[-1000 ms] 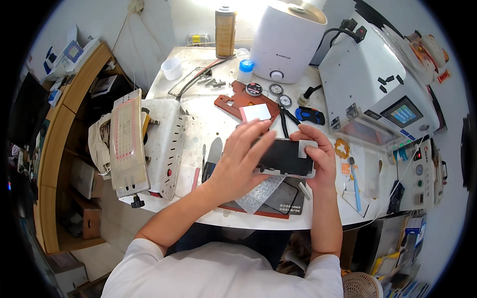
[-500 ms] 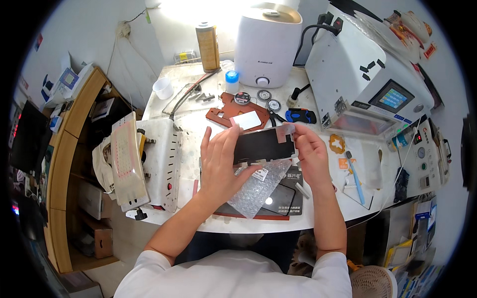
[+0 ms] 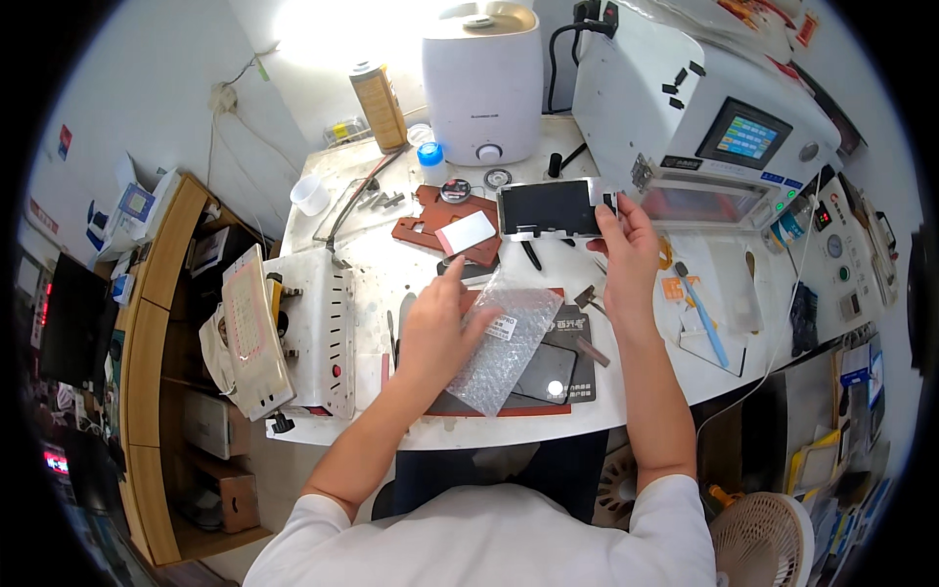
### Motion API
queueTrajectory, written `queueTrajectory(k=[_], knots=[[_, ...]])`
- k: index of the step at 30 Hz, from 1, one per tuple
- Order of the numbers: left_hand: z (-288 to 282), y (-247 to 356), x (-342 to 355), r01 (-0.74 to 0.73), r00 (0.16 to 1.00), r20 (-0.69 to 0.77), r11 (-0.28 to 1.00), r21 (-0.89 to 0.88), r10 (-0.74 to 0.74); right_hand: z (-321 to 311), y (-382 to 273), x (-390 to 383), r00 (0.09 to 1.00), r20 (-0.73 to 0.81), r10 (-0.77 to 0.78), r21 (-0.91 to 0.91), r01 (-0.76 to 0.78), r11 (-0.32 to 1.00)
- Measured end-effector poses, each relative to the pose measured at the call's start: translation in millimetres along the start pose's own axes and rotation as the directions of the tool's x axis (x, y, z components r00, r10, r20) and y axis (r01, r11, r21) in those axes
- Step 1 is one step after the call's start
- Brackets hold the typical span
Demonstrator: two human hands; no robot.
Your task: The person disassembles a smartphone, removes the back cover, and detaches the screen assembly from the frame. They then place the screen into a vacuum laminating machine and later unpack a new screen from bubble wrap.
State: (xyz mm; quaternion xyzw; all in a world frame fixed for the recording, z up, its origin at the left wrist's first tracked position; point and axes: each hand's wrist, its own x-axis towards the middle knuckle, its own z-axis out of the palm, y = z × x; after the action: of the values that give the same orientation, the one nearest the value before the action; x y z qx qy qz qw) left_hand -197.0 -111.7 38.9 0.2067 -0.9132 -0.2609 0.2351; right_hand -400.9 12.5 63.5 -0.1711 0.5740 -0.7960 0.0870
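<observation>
My right hand grips the right end of a phone screen panel, black in the middle with a silvery frame, lifted over the workbench. My left hand has nothing in it; its fingers are apart, the index finger pointing up toward a white card. Its thumb lies over the edge of a clear bubble-wrap bag; whether they touch I cannot tell. Under the bag, a dark flat phone-sized piece partly shows on a dark mat. The card rests on a reddish-brown repair fixture.
A white perforated machine stands at the left, a large white machine with a touchscreen at the far right. Behind are a white humidifier-like appliance, a spray can and a blue-capped bottle. A blue brush lies at right.
The panel has moved away from me and slightly right in my right hand. My left hand has let go of it and come down beside the bubble-wrap bag. The view has shifted slightly.
</observation>
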Motion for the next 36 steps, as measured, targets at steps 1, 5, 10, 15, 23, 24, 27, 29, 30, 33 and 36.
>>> queueTrajectory(k=[1,5,10,15,23,24,27,29,30,33,36], knots=[[4.2,6.1,-1.7,-0.024,0.999,0.039,0.999,0.045,0.022,-1.3,-0.1,0.6,1.000,-0.013,-0.006,0.008,0.006,1.000],[19.9,40.1,-10.7,-0.119,0.990,0.119,0.917,0.380,0.079,-6.8,2.8,6.0,1.000,-0.003,-0.020,0.051,0.020,0.998],[24.6,47.1,-4.3,-0.095,0.983,0.181,0.946,0.311,0.039,-9.0,12.4,10.8,1.000,0.005,-0.021,0.076,0.021,0.997],[5.5,43.3,5.5,-0.169,0.984,0.094,0.964,0.205,0.152,-10.8,6.0,12.7,0.997,0.067,0.044,0.249,-0.060,0.967],[-3.9,29.6,9.9,-0.235,0.963,-0.099,0.962,0.138,0.250,-18.5,-8.2,12.8,0.982,0.156,0.107,0.419,-0.164,0.893],[-4.3,30.8,9.8,-0.219,0.967,-0.100,0.965,0.145,0.234,-18.8,-6.9,13.8,0.980,0.168,0.104,0.425,-0.167,0.890],[-14.7,22.8,10.7,-0.244,0.965,-0.049,0.953,0.182,0.257,-12.9,-5.6,13.6,0.988,0.094,0.123,0.435,-0.151,0.888],[-8.2,20.6,12.7,-0.277,0.953,-0.065,0.938,0.210,0.296,-14.4,-5.6,14.0,0.990,0.064,0.122,0.431,-0.138,0.892],[-10.2,21.6,14.5,-0.277,0.955,-0.052,0.943,0.187,0.291,-20.8,-5.5,16.6,0.991,0.076,0.111,0.428,-0.133,0.894],[-16.7,24.2,15.3,-0.268,0.960,-0.045,0.953,0.139,0.276,-22.2,-8.9,15.7,0.992,0.083,0.097,0.414,-0.122,0.902],[-17.7,22.8,15.8,-0.221,0.971,-0.054,0.964,0.150,0.231,-19.9,-12.4,13.0,0.994,0.094,0.063,0.375,-0.094,0.922]])
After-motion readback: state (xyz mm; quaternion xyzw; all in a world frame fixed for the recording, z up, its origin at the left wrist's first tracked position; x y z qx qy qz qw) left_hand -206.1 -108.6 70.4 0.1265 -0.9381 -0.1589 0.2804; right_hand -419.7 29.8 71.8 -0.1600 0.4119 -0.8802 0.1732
